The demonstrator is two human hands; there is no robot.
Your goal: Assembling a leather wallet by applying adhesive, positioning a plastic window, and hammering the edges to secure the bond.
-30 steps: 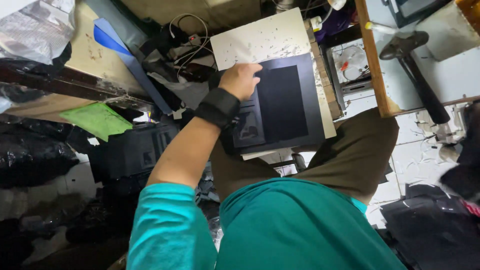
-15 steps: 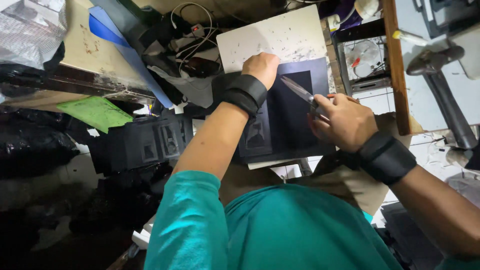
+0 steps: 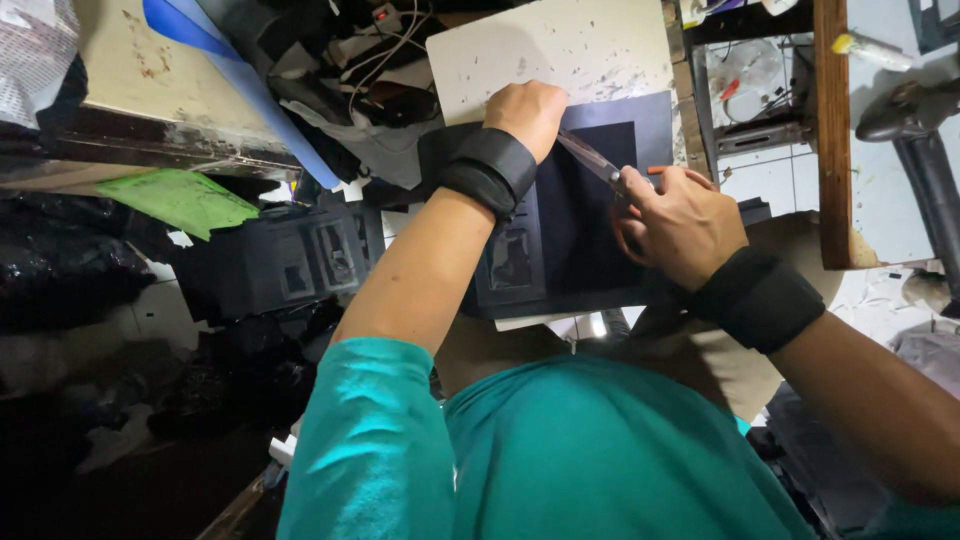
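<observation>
Our left hand (image 3: 528,112) pins dark sheet (image 3: 585,235) flat on tabletop (image 3: 560,45), fingers curled; our right hand (image 3: 680,225) grips scissors (image 3: 595,160), blades over sheet.

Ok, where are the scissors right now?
In the head view, the scissors sit centre-right, gripped by the right hand, blades pointing toward the left hand over the dark sheet.

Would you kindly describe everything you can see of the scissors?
The scissors look like metal, with slim grey blades and an orange handle tip showing past the right hand, whose fingers grip the handles. The blades slant up-left over the dark sheet, their tips reaching the left hand. Whether the blades are open is unclear.
</observation>
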